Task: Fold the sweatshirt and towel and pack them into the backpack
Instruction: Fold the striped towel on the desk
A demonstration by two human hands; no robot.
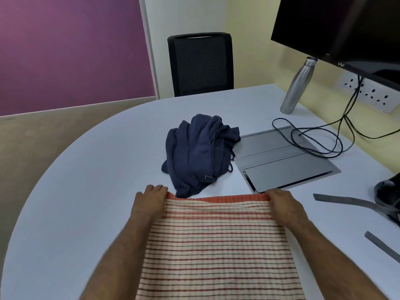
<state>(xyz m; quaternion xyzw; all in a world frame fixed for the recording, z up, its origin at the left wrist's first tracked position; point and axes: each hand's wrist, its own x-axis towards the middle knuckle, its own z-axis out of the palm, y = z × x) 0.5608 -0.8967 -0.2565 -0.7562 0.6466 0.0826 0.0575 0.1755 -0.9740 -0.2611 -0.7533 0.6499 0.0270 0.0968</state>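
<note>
Both hands, left [149, 204] and right [283, 204], fingers gripping the striped towel's [216, 245] far corners.

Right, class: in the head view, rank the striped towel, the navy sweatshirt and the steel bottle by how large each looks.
1. striped towel, though it lies nearest the camera, which inflates it.
2. navy sweatshirt, a crumpled heap.
3. steel bottle, farthest away, so its true size is unsure.

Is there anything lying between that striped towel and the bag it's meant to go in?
Nothing visible does. The red-striped cream towel lies flat, and only bare white table and loose grey straps separate it from the dark backpack at the right edge.
</note>
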